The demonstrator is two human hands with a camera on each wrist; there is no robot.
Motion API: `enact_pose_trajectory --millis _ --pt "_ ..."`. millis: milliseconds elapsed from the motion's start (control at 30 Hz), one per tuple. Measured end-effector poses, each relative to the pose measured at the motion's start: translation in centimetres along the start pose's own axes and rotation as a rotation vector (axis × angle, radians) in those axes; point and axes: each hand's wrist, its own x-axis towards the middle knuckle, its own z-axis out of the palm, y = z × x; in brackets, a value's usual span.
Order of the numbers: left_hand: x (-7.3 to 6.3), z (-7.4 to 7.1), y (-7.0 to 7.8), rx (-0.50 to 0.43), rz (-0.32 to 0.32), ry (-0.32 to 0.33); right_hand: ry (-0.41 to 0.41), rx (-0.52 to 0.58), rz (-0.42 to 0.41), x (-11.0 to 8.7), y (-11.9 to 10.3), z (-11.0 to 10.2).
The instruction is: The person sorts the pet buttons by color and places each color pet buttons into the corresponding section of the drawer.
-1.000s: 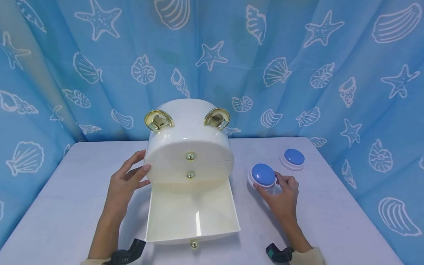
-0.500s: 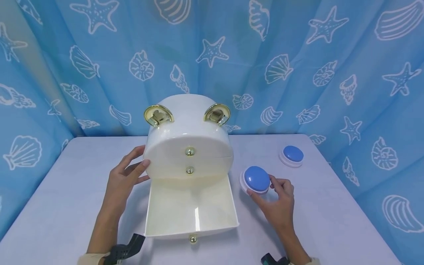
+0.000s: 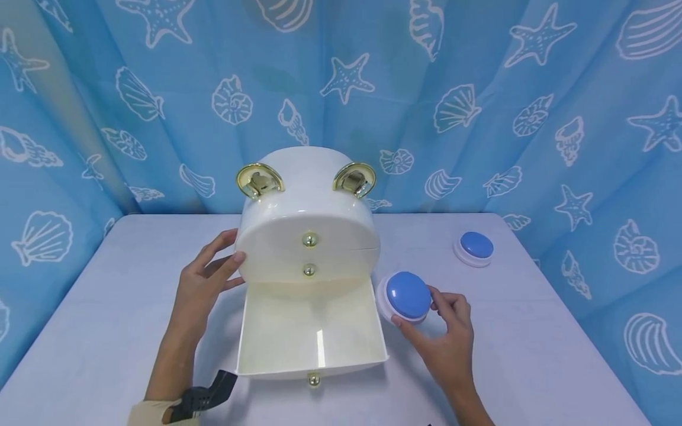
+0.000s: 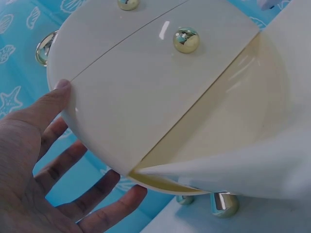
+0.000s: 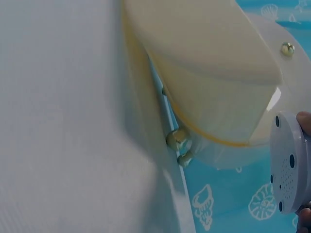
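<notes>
A glossy white rounded drawer box (image 3: 309, 204) with gold ears and gold ball knobs stands mid-table, its lowest drawer (image 3: 314, 331) pulled out towards me. My left hand (image 3: 205, 278) braces the box's left side, the thumb at the front edge and the other fingers spread along the side. My right hand (image 3: 447, 337) pinches a blue-domed push button (image 3: 407, 294) by its white base, tilted, right beside the drawer's right wall. In the right wrist view the underside of the button (image 5: 287, 165) shows small holes and dark round feet.
A second blue push button (image 3: 476, 245) sits on the white-covered table (image 3: 533, 355) at the back right. A blue curtain (image 3: 383, 106) with white shells and starfish hangs behind the table and along its sides.
My right hand has carried the push button left, up to the drawer's right side, with its dome tilting more towards me. The left hand stays at the box.
</notes>
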Motion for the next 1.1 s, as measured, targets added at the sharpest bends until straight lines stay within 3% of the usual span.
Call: enact_pose_trajectory --millis 433,767,933,1100 --pt "-0.1 -0.3 -0.3 -0.019 0.039 -0.014 -0.032 0.113 -0.166 -2.6 -1.9 1.1" --pt "-0.1 -0.5 -0.4 -0.040 0.045 -0.019 -0.112 0.124 -0.138 -4.2 -3.4 2.2" --pt "-0.2 -0.5 -0.5 -0.046 0.044 -0.022 -0.137 0.136 -0.176 -4.8 -3.8 2.6" --pt "-0.3 -0.7 -0.7 -0.043 0.049 -0.020 -0.214 0.124 -0.229 -4.9 -3.9 2.9"
